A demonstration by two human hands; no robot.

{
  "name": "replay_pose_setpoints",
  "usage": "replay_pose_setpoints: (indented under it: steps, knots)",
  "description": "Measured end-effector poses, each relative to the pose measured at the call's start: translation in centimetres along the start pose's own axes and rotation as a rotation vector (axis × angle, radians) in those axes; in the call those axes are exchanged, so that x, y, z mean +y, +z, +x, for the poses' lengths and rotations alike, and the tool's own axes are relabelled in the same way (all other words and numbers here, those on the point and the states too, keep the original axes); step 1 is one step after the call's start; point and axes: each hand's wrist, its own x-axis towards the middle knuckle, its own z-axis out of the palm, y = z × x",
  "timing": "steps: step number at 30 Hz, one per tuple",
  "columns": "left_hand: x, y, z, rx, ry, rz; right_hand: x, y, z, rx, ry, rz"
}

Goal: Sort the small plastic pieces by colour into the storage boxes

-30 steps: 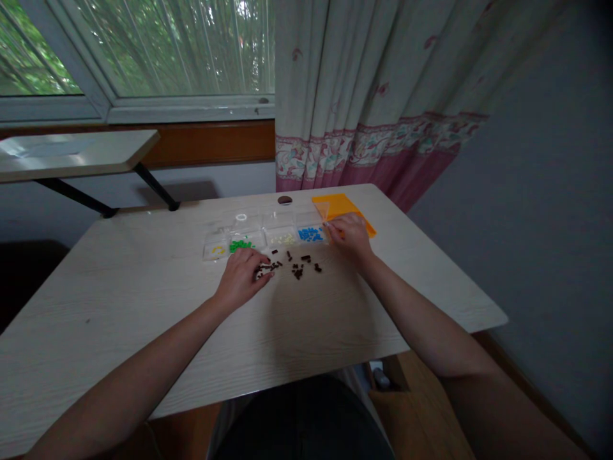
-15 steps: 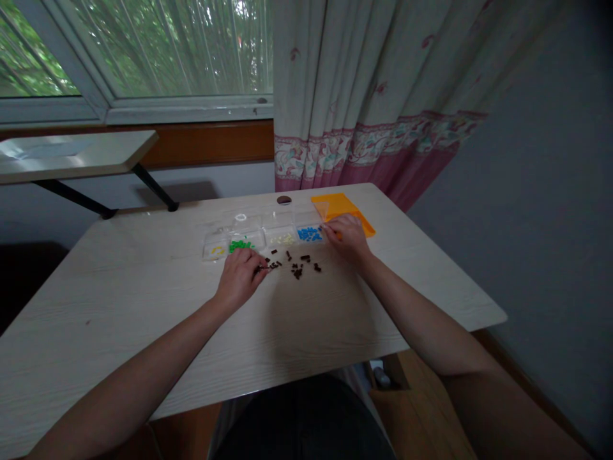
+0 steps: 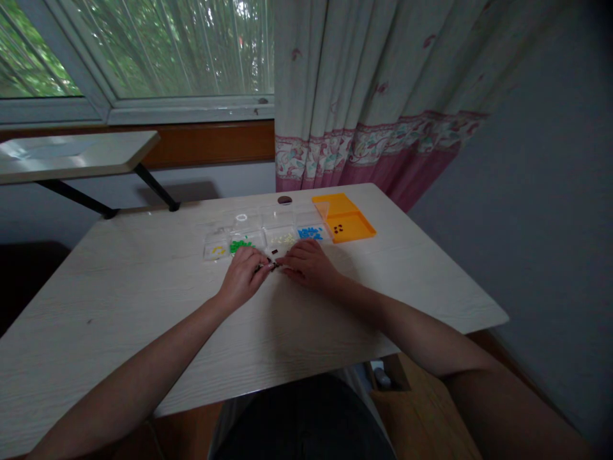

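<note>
My left hand (image 3: 244, 271) rests on the table with its fingers curled in a pinch over small dark beads (image 3: 274, 263), most of them hidden under both hands. My right hand (image 3: 309, 263) lies palm down just right of it, fingers together and pointing left, the fingertips meeting the left hand's. Behind the hands sits a clear divided box (image 3: 261, 223) with yellow (image 3: 218, 250), green (image 3: 239, 244), pale (image 3: 286, 237) and blue beads (image 3: 310, 232) in separate cells. An orange tray (image 3: 352, 231) to its right holds a few dark beads (image 3: 338, 227).
The pale wooden table (image 3: 143, 287) has a cable hole (image 3: 285, 200) near its far edge. A curtain (image 3: 364, 96) hangs behind the table on the right, a window and a second small table (image 3: 71, 153) stand at the back left.
My right hand left the orange tray and moved left and nearer, covering the loose dark beads beside my left hand. A few dark beads now show in the tray. My left hand barely moved.
</note>
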Motion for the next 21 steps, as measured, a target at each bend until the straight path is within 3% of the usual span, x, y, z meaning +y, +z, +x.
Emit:
replay_pose_setpoints:
  steps: [5, 14, 18, 21]
  knots:
    - [0.6, 0.3, 0.2, -0.028, 0.01, -0.08, -1.2, 0.3, 0.3, 0.033, -0.007, -0.01]
    - [0.3, 0.5, 0.2, -0.03, 0.019, -0.09, -0.9, 0.5, 0.1, 0.031, -0.002, -0.02]
    - [0.3, 0.4, 0.2, -0.018, -0.012, -0.076, 0.4, 0.0, -0.1, 0.016, 0.045, -0.022]
    - [0.2, 0.3, 0.2, -0.009, -0.02, -0.057, 2.8, -1.1, -0.5, 0.02, 0.165, -0.067]
